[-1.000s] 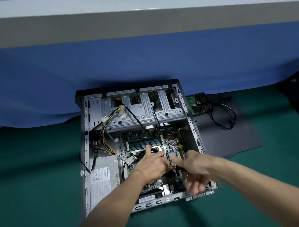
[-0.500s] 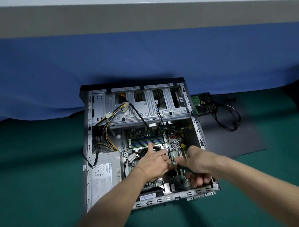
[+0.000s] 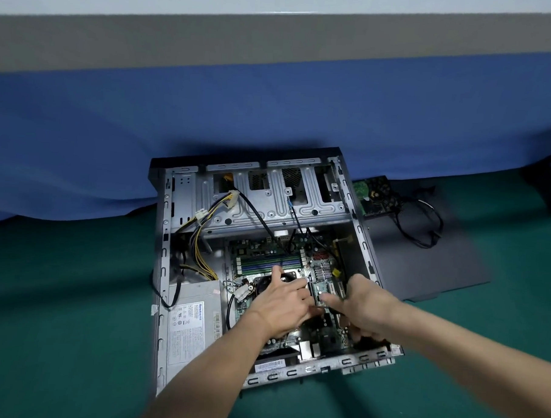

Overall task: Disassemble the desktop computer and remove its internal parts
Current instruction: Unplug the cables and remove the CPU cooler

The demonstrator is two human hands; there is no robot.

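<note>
The open desktop case (image 3: pixel 162 267) lies on its side on the green surface, its motherboard (image 3: pixel 328 334) exposed. A small green expansion card (image 3: pixel 327 290) stands on the board right of the CPU fan (image 3: pixel 264 282). My left hand (image 3: pixel 282 304) lies over the fan, its fingertips on the card's left edge. From the right, my right hand (image 3: pixel 366 307) pinches the card's near end. How firmly the left fingers grip is hidden.
A grey power supply (image 3: pixel 193 325) fills the case's lower left, with yellow and black cables (image 3: pixel 200 246) running up to the drive cage (image 3: pixel 268 205). A hard drive (image 3: pixel 376 194) and a black cable (image 3: pixel 422 224) lie on the dark side panel (image 3: pixel 423 266). Blue cloth (image 3: pixel 272 114) hangs behind.
My right hand's fingers were spread and hanging down; they have curled in and closed on the card. My left hand has stayed on the fan and card edge.
</note>
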